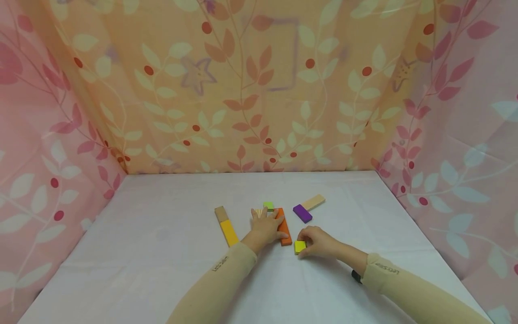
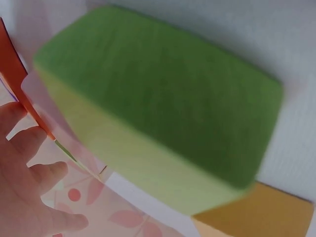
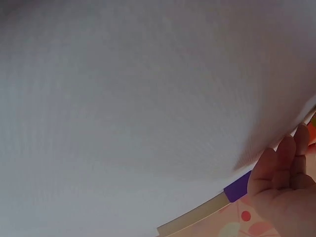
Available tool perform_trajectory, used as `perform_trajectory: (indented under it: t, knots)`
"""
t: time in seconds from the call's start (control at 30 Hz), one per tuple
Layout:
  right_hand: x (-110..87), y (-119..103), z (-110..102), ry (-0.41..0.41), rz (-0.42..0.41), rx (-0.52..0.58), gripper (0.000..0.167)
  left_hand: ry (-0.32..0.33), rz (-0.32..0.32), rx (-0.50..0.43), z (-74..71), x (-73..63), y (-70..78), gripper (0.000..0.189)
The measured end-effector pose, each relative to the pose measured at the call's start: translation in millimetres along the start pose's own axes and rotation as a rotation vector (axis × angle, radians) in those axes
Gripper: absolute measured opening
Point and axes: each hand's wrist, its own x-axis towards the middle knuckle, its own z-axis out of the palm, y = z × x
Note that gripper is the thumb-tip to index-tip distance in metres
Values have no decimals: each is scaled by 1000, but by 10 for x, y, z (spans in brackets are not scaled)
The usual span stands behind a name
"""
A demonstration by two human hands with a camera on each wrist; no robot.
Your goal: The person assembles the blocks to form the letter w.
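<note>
Right hand (image 1: pixel 323 244): thumb and fingers pinch the yellow-green block (image 1: pixel 300 247), just right of the orange block's near end.
Left hand (image 1: pixel 265 228): fingers spread, gripping nothing; thumb and index finger rest on the orange block (image 1: pixel 287 228).
Pinch: judged best kept low on opposite faces, block level, so it does not twist.
Steadying: light, even pressure should suffice; pressing hard could skid the orange block over the cloth.
Green block, left wrist view (image 2: pixel 163 94): matte, softly rounded corners; blurred, so its match to a piece in the head view is uncertain.
Purple block (image 1: pixel 302 213): short, flat-faced, touching the pale wood block (image 1: pixel 314 202), bare-looking and longer.
Yellow block (image 1: pixel 229 232): flat bar, end to end with the tan block (image 1: pixel 221 213).
White cloth (image 1: pixel 133 270): finely woven, faintly creased; likely gives little grip.
</note>
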Motion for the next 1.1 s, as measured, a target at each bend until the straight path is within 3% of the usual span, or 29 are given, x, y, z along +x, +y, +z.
perform_trajectory:
  t: [0.13,0.37,1.1]
  knots:
    - [4,-4,-4,-21,-2,-4,30,-1,0,15,0,8,-1,68]
    - [22,7,-18,-34,-30,50,12,-1,-7,17,-7,-10,5,68]
    - [32,20,-44,-42,69,64,11,-15,-45,-49,-42,-42,70,69]
